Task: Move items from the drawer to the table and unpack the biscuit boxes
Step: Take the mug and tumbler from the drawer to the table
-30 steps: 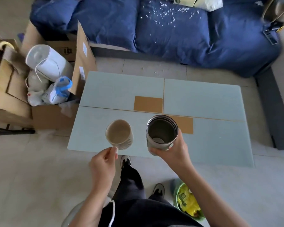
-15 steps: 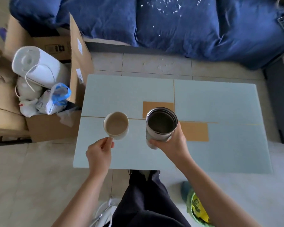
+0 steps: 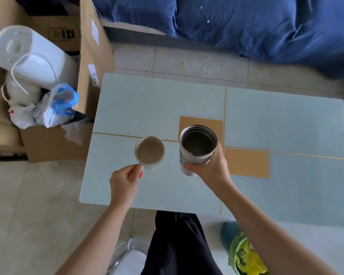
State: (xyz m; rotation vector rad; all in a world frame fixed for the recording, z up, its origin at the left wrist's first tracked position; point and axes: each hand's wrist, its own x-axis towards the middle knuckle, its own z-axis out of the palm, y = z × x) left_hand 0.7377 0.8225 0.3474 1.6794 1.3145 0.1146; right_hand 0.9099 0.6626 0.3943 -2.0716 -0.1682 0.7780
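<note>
Gripping a steel tumbler (image 3: 197, 147) around its lower wall, the right hand (image 3: 209, 167) keeps it upright over the middle of the pale table (image 3: 157, 108), fingers curled round it; whether its base touches the tabletop cannot be told. At the tumbler's 9 o'clock, just beside it, sits a beige mug (image 3: 149, 152), its handle pinched between thumb and fingers of the left hand (image 3: 123, 182). Toward 10 o'clock from the table, a cardboard box (image 3: 91, 56) holds a white cylinder (image 3: 28, 56) and plastic bags (image 3: 56, 108). A blue sofa (image 3: 246, 26) lies at 12 o'clock.
</note>
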